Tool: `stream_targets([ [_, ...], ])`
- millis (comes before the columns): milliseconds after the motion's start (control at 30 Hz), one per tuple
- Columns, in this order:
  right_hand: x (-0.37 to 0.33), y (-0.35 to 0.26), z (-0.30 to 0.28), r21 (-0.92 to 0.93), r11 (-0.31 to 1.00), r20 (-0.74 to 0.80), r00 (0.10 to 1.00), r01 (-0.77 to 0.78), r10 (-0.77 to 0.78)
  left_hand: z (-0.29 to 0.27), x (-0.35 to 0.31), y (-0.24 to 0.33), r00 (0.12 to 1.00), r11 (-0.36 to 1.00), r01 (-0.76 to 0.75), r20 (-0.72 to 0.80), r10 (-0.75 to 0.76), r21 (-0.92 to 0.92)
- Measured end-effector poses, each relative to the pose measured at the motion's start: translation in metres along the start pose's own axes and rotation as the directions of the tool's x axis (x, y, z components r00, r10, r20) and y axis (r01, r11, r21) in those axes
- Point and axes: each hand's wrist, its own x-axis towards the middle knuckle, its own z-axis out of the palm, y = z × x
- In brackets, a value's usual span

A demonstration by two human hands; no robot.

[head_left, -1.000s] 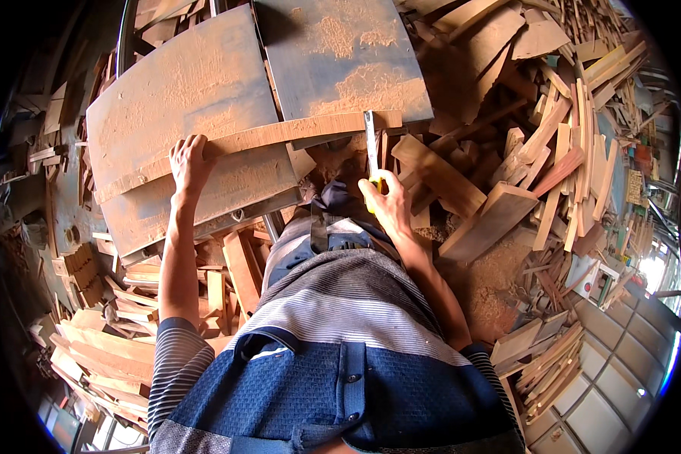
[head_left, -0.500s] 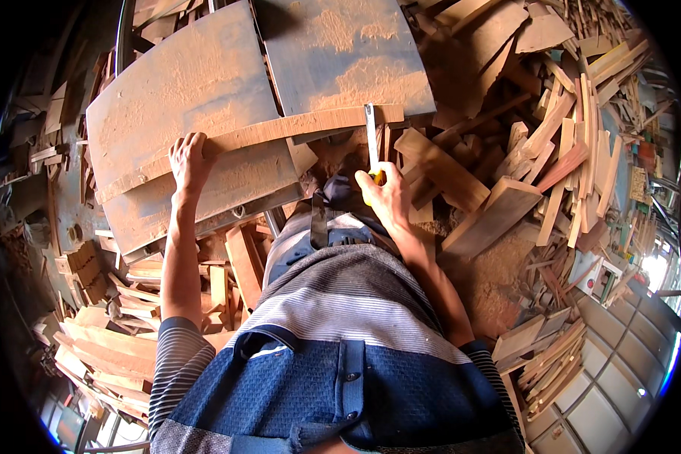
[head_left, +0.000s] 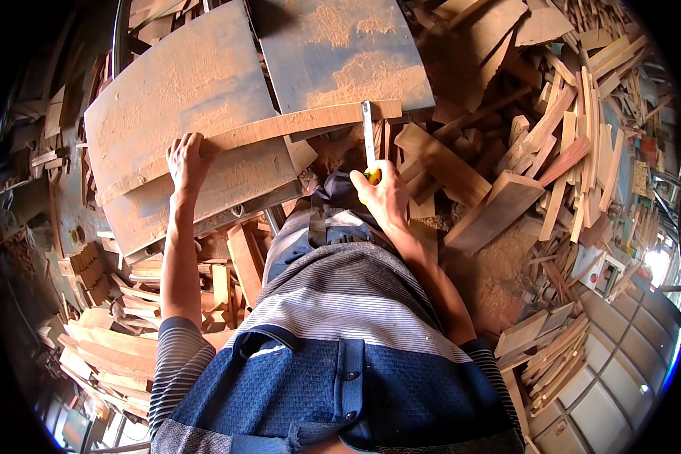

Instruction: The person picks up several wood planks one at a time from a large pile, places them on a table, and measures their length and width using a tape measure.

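Note:
A long wooden strip (head_left: 295,121) lies across a dusty metal machine table, its right end sticking out past the table edge. My left hand (head_left: 189,160) grips the strip toward its left part, fingers curled over the far edge. In my right hand (head_left: 384,195) is a tape measure (head_left: 372,175) with a yellow case, mostly covered by my fingers. Its pale blade (head_left: 368,132) runs out away from me, and the tip meets the strip near the right end.
Sawdust coats the metal table (head_left: 181,83), which has a slot between its plates. Thick wooden blocks (head_left: 443,166) and piled offcuts (head_left: 575,151) crowd the right side. More boards (head_left: 110,344) are heaped at lower left. Loose sawdust (head_left: 499,276) covers the floor at right.
Very little differs. The right hand and the tape measure sit slightly farther left in view, and the whole scene has shifted a touch. The left hand keeps its hold on the strip.

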Motion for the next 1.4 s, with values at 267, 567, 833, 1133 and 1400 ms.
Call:
stream_targets([
  [267, 0.001, 0.001, 0.002, -0.103, 0.994, -0.019, 0.999, 0.035, -0.037, 0.001, -0.001, -0.002, 1.000, 1.000, -0.001, -0.007, 0.001, -0.013],
  [567, 0.001, -0.005, -0.001, 0.012, 1.000, -0.033, 0.999, 0.024, -0.023, 0.001, -0.002, 0.001, 0.999, 1.000, -0.017, -0.030, 0.017, -0.012],
  [833, 0.006, 0.010, -0.003, 0.262, 0.965, -0.008, 0.999, -0.028, 0.032, 0.004, -0.001, 0.003, 0.997, 0.999, -0.013, -0.082, 0.010, -0.035],
  [1133, -0.007, 0.020, -0.041, 0.642, 0.752, 0.036, 0.986, -0.148, 0.163, 0.002, -0.013, -0.006, 0.993, 0.998, 0.012, -0.114, -0.019, -0.060],
  [1400, -0.020, 0.092, -0.041, 0.409, 0.872, 0.007, 0.956, -0.271, 0.294, 0.007, -0.016, -0.004, 0.984, 0.997, 0.000, -0.175, -0.015, -0.082],
])
